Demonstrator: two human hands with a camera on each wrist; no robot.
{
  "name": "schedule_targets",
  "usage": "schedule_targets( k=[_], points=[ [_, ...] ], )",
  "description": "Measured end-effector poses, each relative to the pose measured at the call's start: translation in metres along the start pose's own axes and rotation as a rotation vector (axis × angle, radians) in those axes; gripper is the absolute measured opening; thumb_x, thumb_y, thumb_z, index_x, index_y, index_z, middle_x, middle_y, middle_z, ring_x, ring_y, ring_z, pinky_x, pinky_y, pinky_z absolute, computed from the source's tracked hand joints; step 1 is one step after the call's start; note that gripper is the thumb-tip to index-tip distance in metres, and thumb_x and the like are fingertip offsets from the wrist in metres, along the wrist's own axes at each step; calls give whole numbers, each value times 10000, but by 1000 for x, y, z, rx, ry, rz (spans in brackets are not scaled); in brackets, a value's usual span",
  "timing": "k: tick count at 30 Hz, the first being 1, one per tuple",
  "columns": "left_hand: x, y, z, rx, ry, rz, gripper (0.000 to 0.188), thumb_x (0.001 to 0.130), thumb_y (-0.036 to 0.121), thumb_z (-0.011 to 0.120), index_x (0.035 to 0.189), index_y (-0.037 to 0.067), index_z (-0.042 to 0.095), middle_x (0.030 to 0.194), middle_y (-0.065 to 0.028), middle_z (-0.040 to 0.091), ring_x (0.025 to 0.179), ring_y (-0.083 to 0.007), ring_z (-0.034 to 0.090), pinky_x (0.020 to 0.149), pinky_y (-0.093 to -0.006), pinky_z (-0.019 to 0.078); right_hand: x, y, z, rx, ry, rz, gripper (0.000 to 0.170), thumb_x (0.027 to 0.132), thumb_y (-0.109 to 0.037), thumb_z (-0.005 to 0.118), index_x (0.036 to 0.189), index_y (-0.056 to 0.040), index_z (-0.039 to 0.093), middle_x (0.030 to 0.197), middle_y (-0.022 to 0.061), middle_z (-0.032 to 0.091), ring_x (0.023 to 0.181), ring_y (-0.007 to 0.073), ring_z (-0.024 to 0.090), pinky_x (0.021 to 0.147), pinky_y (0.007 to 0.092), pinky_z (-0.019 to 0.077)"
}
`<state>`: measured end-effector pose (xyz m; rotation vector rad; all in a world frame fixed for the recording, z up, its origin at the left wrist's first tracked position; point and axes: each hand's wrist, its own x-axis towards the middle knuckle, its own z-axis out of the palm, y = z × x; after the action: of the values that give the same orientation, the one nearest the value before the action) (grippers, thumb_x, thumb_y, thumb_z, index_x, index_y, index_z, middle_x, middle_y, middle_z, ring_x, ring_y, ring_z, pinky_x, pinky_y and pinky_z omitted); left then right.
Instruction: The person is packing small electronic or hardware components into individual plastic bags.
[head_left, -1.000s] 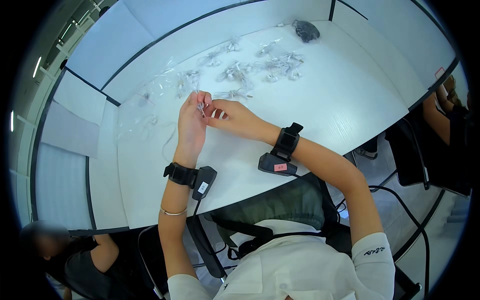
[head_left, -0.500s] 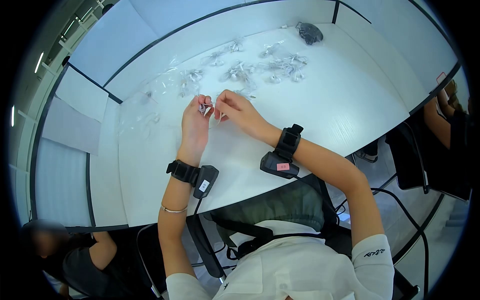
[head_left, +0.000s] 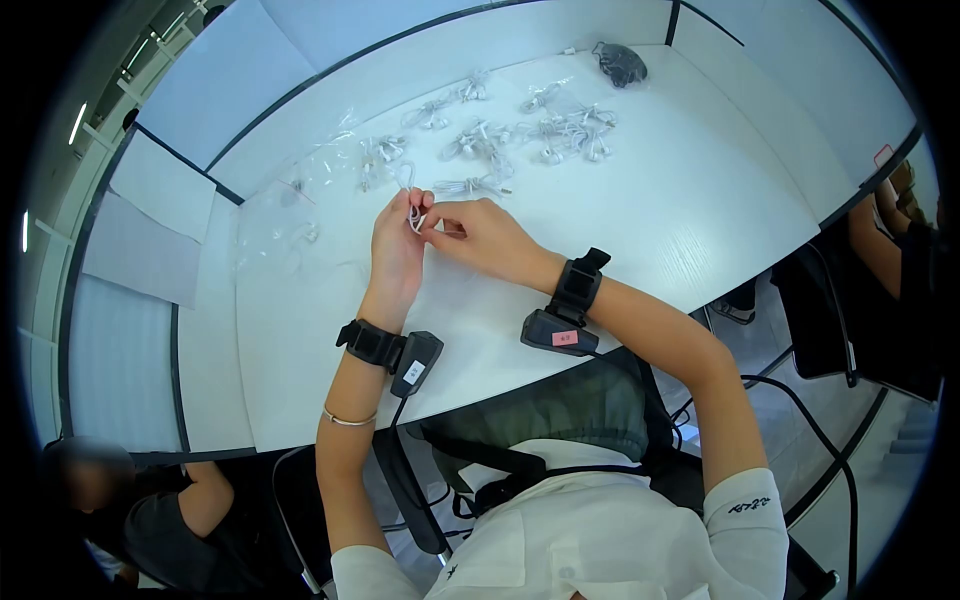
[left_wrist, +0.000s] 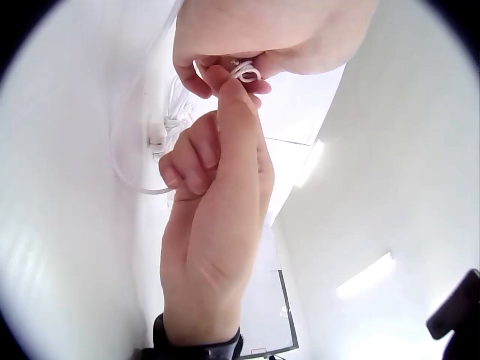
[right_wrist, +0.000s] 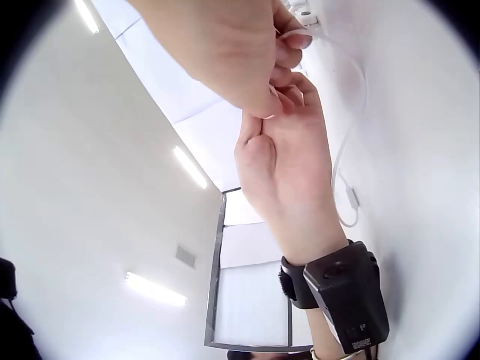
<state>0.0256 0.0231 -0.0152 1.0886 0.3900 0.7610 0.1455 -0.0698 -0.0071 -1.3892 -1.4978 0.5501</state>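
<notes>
- At far left, we find clear plastic bags [head_left: 275,212] spread on the tabletop [head_left: 660,210], well apart from both hands.
- Next, we locate the left hand [head_left: 398,245], reaching away from the body, thumb and fingers pinching the white cable [head_left: 415,216].
- The white cable lies at the fingertips, directly between the two hands — we take this as the governing relation. Its gathered section runs roughly fore-and-aft, near the line of the left forearm; a loop projects beyond the left fingertips. In the left wrist view we see a small coil there, and a loose strand curving off to one side.
- To the right, the right hand [head_left: 485,236] comes in crosswise, thumb and fingers closed narrowly on the same cable. Both hands touch it; we judge the left the nearer, since the gathered part sits against its fingers.
- Behind the hands, we note several pale cable bundles [head_left: 478,143] lying on the tabletop.
- At far right, we see a dark bundle [head_left: 620,65] near the rear corner — its contents we cannot tell.
</notes>
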Motion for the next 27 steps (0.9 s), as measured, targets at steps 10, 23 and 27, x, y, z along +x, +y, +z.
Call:
schedule_targets(
  k=[10,23,27],
  points=[
    [-4,2,10,250,105,-21,240,953,252,385,797,98,484,830,0,502,807,-98,464,742,-272,393,1,2,0,-277,221,-252,101,781,-151,579,804,-52,585,681,80,570,587,245,547,528,340,433],
    [-7,3,24,463,123,-103,293,965,235,343,785,76,511,708,-14,538,582,-74,483,517,-212,390,1,-2,-5,-248,102,-209,111,795,-113,556,858,-52,488,771,114,586,696,312,586,604,391,464],
    [-1,-6,15,471,156,-80,291,965,230,352,765,75,495,654,9,477,513,-42,366,456,-192,290,2,1,-5,-9,58,-176,128,812,-88,548,924,-47,503,762,116,609,669,266,601,589,345,461]
  ],
)
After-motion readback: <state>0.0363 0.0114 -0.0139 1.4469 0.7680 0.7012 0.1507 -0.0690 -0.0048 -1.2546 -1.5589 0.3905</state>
